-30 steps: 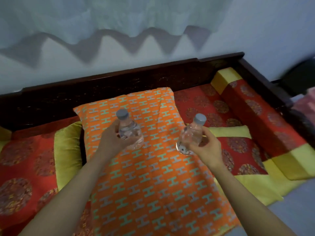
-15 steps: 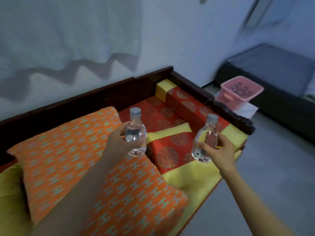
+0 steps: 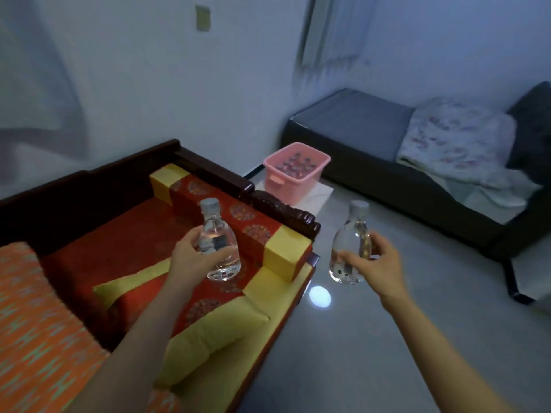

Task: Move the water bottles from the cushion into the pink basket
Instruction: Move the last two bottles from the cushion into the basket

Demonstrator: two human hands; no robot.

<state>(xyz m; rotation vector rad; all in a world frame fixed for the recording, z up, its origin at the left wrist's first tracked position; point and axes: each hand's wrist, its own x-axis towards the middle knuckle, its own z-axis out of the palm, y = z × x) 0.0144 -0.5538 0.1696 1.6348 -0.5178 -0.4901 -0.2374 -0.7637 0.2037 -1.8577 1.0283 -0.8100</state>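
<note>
My left hand (image 3: 190, 257) grips a small clear water bottle (image 3: 219, 234) with a grey cap, held upright above the red seat cushion. My right hand (image 3: 375, 263) grips a second clear water bottle (image 3: 350, 239), upright over the floor. The pink basket (image 3: 310, 180) stands beyond the bench's far arm on a white slab, with several bottles inside. The orange patterned cushion (image 3: 32, 323) lies at the lower left, behind both hands.
A dark wooden bench frame (image 3: 208, 168) with red and yellow cushions (image 3: 286, 257) fills the left. A dark low bed (image 3: 387, 171) with a pale crumpled blanket (image 3: 459, 147) stands at the back right. Grey floor (image 3: 372, 353) stretches between them.
The view has swung right, away from the orange cushion towards the pink basket. Both hands carried their bottles rightwards; the right bottle now hangs over the floor.
</note>
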